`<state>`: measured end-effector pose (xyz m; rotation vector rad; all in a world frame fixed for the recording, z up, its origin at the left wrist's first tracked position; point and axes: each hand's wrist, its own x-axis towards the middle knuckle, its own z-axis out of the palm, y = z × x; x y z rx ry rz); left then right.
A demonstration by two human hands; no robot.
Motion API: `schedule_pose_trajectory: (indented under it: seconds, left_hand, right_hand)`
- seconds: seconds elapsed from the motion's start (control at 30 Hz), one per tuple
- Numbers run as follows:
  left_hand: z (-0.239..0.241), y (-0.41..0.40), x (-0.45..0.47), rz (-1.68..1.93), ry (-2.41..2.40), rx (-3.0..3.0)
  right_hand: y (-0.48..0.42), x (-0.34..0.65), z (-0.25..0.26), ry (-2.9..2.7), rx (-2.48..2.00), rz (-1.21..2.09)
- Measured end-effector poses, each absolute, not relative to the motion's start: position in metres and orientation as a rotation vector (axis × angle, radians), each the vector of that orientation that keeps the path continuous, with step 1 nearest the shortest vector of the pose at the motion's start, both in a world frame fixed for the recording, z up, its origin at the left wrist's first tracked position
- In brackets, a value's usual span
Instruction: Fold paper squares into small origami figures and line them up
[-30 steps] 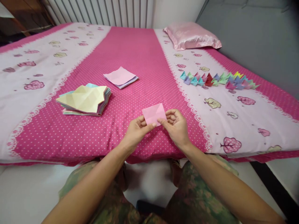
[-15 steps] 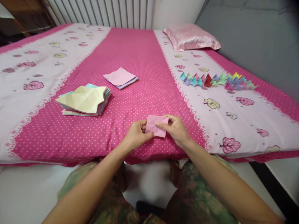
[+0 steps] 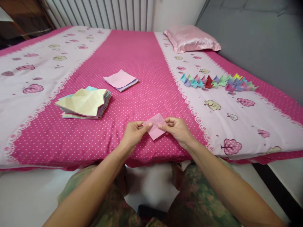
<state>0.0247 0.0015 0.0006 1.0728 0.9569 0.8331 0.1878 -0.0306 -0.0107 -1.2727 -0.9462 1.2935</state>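
Observation:
A small pink folded paper square (image 3: 155, 133) is held up over the front edge of the bed, turned with its corners up, down and to the sides. My left hand (image 3: 135, 134) pinches its left corner, thumb on top. At the right corner my right hand (image 3: 177, 130) grips it the same way, the thumb lying on the face of the paper. Both hands' fingertips are partly hidden behind the square.
A stack of creased papers (image 3: 84, 102), pale yellow on top, lies to the left. Behind it is a smaller pile of paper (image 3: 120, 79), topped with pink. Several coloured folded paper pieces (image 3: 219, 82) stand in rows at the right. A pink pillow (image 3: 191, 39) rests at the back.
The paper square has turned from edge-on to corner-up between my hands. My left thumb has moved up from the lower edge onto the left corner.

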Motion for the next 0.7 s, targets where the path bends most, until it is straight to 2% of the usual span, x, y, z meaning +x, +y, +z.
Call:
schedule_pose_trajectory:
  seconds: [0.47,0.7]
  left_hand:
    - [0.007,0.011,0.024,0.821,0.884,1.003]
    - [0.003,0.001,0.024,0.564,1.018,1.020]
  right_hand:
    - [-0.026,0.190,-0.004,-0.896,-1.272,1.373]
    - [-0.026,0.189,-0.012,-0.825,-1.232,1.266]
